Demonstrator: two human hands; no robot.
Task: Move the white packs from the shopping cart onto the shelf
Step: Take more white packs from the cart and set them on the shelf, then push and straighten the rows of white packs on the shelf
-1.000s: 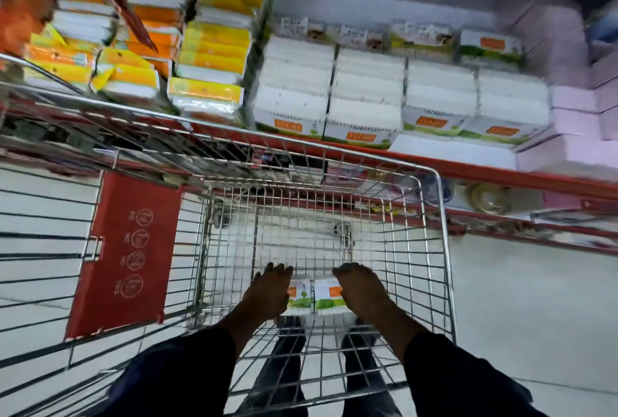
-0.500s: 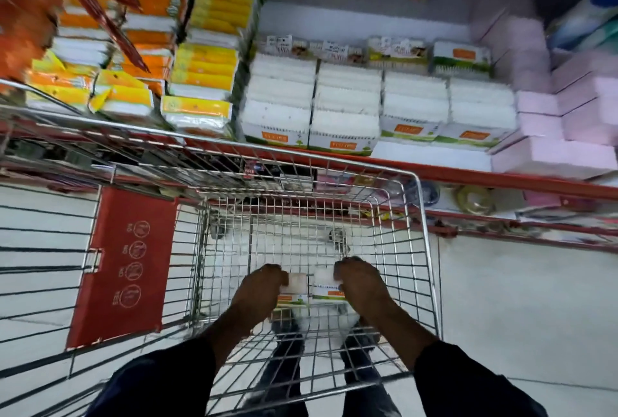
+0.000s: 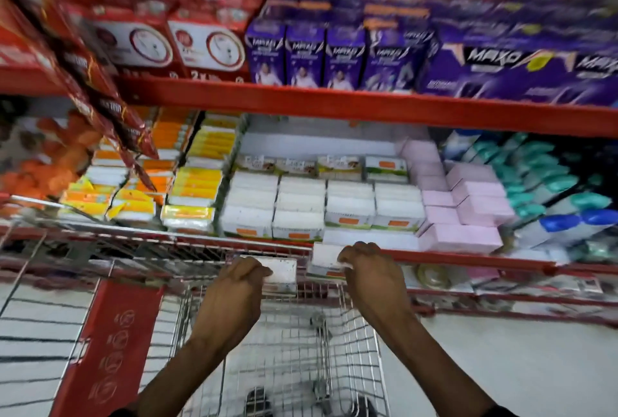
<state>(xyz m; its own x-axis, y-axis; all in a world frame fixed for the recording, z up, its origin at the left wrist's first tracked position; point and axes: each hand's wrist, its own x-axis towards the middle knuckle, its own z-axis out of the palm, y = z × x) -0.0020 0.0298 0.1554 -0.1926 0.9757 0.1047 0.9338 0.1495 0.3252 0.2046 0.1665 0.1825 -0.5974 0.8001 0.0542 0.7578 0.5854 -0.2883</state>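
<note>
My left hand [image 3: 234,296] grips a white pack [image 3: 282,271] and my right hand [image 3: 371,276] grips a second white pack [image 3: 326,259]. Both packs hang above the far rim of the wire shopping cart [image 3: 284,366], just short of the red shelf edge [image 3: 468,257]. On the shelf behind lie several rows of the same white packs [image 3: 321,206] with orange and green labels. The cart's basket below my hands shows only bare wire.
Yellow and orange packs [image 3: 194,189] fill the shelf to the left, pink boxes [image 3: 468,209] and teal bottles [image 3: 551,196] to the right. An upper red shelf [image 3: 301,102] carries purple and red boxes. A red flap [image 3: 110,349] hangs on the cart's left.
Both hands closed on the two packs at the cart's bottom and lifted them up and forward to the shelf edge. My view has tilted upward.
</note>
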